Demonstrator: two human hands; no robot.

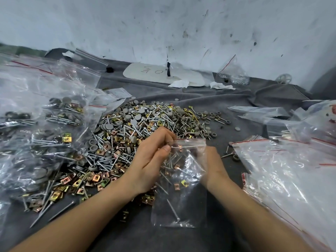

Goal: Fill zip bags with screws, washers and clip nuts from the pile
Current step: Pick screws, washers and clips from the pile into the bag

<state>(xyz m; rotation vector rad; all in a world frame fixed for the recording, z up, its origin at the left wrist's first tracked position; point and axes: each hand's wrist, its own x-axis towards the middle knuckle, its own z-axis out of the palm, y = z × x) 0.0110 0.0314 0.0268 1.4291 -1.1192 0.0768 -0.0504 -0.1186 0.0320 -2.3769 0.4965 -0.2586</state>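
Hands meet at a clear zip bag (181, 197) held upright just in front of the pile (127, 142) on a grey cloth (181, 240). From my remote seat I see the left hand (151, 160) pinching the bag's top edge between thumb and curled fingers. The right hand (213, 166) sits at the bag's right side, blurred behind the plastic; I cannot tell whether it grips. Inside the bag lie screws (171, 160) and clip nuts (177, 186). Grey washers (109, 126) dot the pile. Filled bags (45, 124) lie left of the pile, empty bags (281, 179) to its right.
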